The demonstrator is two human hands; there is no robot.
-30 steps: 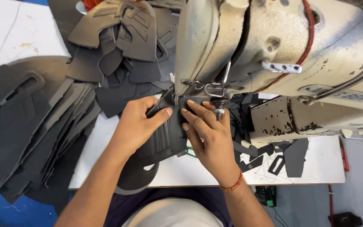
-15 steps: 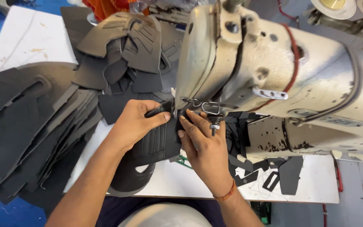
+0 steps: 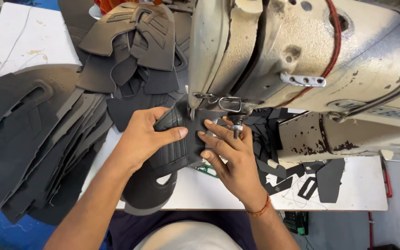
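Note:
A black shoe-upper piece with ribbed stitching lies under the head of a worn cream sewing machine. My left hand grips its left side, thumb across the top. My right hand presses flat on its right side, fingertips beside the presser foot. An orange thread band circles my right wrist. The needle is hidden behind the machine's head and my fingers.
Stacks of black cut pieces fill the left of the white table; more are piled at the back. Small black offcuts lie under the machine arm on the right. Blue floor shows at the left.
The camera has come closer and lower over the machine. Both hands stay on the black piece, which has shifted slightly under the presser foot.

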